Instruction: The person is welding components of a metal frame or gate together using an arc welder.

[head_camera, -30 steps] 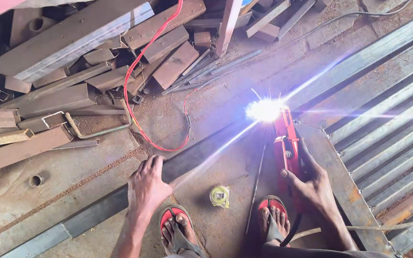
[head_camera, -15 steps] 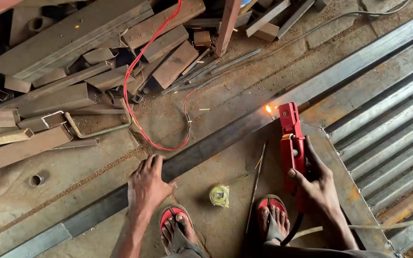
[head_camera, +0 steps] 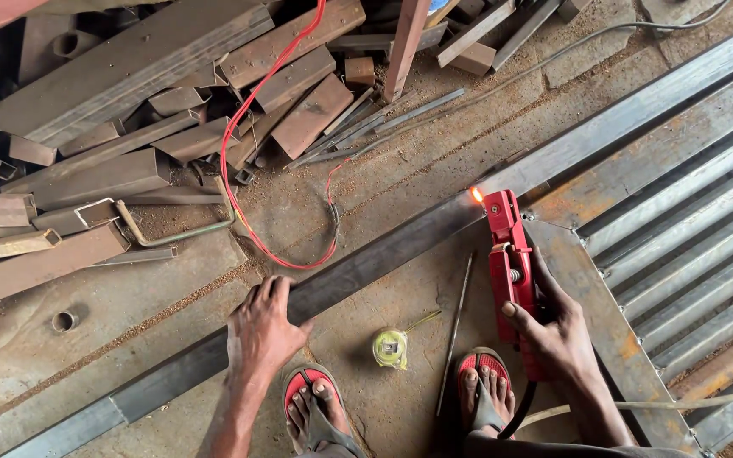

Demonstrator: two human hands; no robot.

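While the left hand (head_camera: pixel 266 332) lies flat with fingers apart on the long steel bar (head_camera: pixel 366 265), the right hand (head_camera: pixel 553 332) has fingers clamped on the red welding holder (head_camera: pixel 509 263), glowing at the joint.

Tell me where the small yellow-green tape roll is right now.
In the head view, the tape roll lies on the floor between the person's two feet, just below the long steel bar and left of a thin welding rod.

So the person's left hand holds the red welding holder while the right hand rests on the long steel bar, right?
Not quite: the hands are swapped. In the head view, the right hand holds the red welding holder, and the left hand rests on the long steel bar.
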